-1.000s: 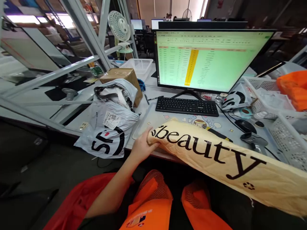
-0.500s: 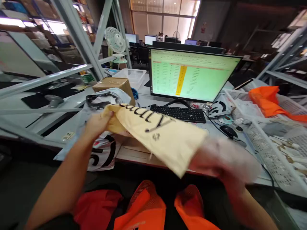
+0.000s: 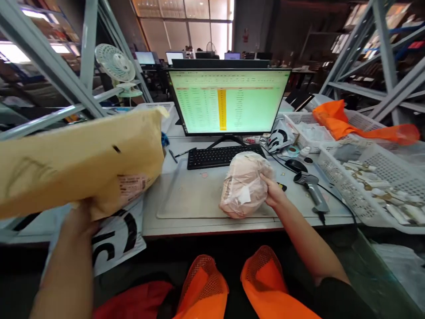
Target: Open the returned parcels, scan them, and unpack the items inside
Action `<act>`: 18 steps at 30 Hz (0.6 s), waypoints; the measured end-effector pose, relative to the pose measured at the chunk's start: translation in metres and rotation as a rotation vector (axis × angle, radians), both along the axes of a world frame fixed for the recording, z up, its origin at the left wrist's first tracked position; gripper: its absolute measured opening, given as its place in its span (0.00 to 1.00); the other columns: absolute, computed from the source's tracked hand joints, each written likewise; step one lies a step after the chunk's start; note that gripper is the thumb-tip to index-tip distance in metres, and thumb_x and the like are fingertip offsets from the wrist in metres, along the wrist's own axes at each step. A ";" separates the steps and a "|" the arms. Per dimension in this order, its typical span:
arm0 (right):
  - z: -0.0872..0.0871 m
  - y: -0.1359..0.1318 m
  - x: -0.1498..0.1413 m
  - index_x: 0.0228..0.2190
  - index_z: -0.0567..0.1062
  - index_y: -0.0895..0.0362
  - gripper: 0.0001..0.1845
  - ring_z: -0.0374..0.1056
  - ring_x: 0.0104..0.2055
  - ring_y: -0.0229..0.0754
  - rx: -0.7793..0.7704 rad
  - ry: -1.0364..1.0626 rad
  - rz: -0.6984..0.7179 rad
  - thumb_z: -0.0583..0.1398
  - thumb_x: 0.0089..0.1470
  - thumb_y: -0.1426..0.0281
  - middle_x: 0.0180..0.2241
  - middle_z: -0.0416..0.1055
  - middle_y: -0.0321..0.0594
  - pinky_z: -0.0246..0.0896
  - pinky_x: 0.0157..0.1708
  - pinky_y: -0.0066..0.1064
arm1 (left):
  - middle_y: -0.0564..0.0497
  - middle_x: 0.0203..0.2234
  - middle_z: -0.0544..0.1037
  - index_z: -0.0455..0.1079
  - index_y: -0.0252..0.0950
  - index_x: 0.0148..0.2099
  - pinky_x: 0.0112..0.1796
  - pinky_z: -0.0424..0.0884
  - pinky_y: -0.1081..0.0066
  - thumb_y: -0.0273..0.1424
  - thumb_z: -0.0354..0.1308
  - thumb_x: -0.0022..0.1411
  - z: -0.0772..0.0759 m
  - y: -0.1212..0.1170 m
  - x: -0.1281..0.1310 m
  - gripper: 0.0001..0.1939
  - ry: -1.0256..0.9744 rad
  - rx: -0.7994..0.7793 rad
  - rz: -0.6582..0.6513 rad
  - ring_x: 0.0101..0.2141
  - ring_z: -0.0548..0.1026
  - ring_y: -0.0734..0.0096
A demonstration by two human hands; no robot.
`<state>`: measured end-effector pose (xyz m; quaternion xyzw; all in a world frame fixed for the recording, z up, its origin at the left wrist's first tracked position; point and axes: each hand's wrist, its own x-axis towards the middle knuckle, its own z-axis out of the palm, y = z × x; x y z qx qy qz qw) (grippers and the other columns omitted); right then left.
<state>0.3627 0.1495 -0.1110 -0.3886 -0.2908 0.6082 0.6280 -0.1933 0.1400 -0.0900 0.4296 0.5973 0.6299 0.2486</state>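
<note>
My left hand (image 3: 79,223) is closed on the lower edge of a yellow mailing bag (image 3: 83,155), raised at the left with a printed label (image 3: 133,186) near its right end. Part of that hand is hidden behind the bag. Over the front of the desk mat, my right hand (image 3: 274,190) grips the right side of a pinkish item in clear plastic wrap (image 3: 244,188), which carries a small white sticker. Below the yellow bag, a white bag with black print (image 3: 117,241) hangs over the desk edge.
A monitor (image 3: 229,102) stands behind a black keyboard (image 3: 222,156). Right of the mat (image 3: 186,195) lie a mouse (image 3: 296,166) and a barcode scanner (image 3: 312,190). White plastic baskets (image 3: 361,204) line the right side, with orange fabric (image 3: 335,122) over them. Metal frame bars rise at both sides.
The yellow bag has come away from the right hand and swung left in my left hand. My right hand now holds the wrapped item over the mat. The view has turned right.
</note>
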 end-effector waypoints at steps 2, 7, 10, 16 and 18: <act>-0.011 0.002 0.002 0.49 0.75 0.55 0.31 0.74 0.55 0.56 0.049 -0.238 0.077 0.71 0.45 0.57 0.49 0.78 0.47 0.69 0.57 0.52 | 0.57 0.46 0.79 0.65 0.42 0.52 0.55 0.74 0.47 0.34 0.65 0.59 -0.010 -0.004 -0.004 0.20 -0.255 -0.004 0.079 0.53 0.74 0.61; -0.023 -0.018 0.014 0.67 0.61 0.60 0.58 0.53 0.69 0.67 0.155 -1.095 -0.220 0.71 0.42 0.48 0.67 0.57 0.60 0.45 0.68 0.62 | 0.54 0.41 0.80 0.67 0.37 0.50 0.47 0.80 0.54 0.21 0.58 0.56 -0.018 -0.030 -0.026 0.19 -0.394 -0.020 0.117 0.38 0.78 0.69; -0.005 -0.035 -0.011 0.66 0.63 0.55 0.45 0.53 0.70 0.61 0.394 -1.156 -0.154 0.65 0.54 0.49 0.68 0.58 0.54 0.46 0.69 0.58 | 0.50 0.41 0.81 0.68 0.36 0.50 0.39 0.82 0.62 0.22 0.62 0.49 -0.012 -0.046 -0.022 0.24 -0.424 0.019 0.076 0.36 0.80 0.66; 0.034 -0.034 -0.141 0.66 0.63 0.53 0.60 0.58 0.68 0.60 0.454 -0.642 0.352 0.77 0.34 0.53 0.67 0.60 0.52 0.53 0.68 0.57 | 0.43 0.46 0.82 0.69 0.35 0.55 0.43 0.81 0.61 0.29 0.68 0.45 0.001 -0.060 0.085 0.32 -0.350 0.013 -0.271 0.42 0.82 0.55; 0.035 -0.027 -0.163 0.58 0.71 0.56 0.49 0.68 0.62 0.58 0.356 -0.405 0.267 0.76 0.37 0.54 0.60 0.70 0.52 0.63 0.63 0.53 | 0.42 0.50 0.81 0.67 0.35 0.62 0.50 0.77 0.56 0.35 0.66 0.53 0.005 -0.065 0.113 0.34 -0.160 0.014 -0.318 0.50 0.79 0.52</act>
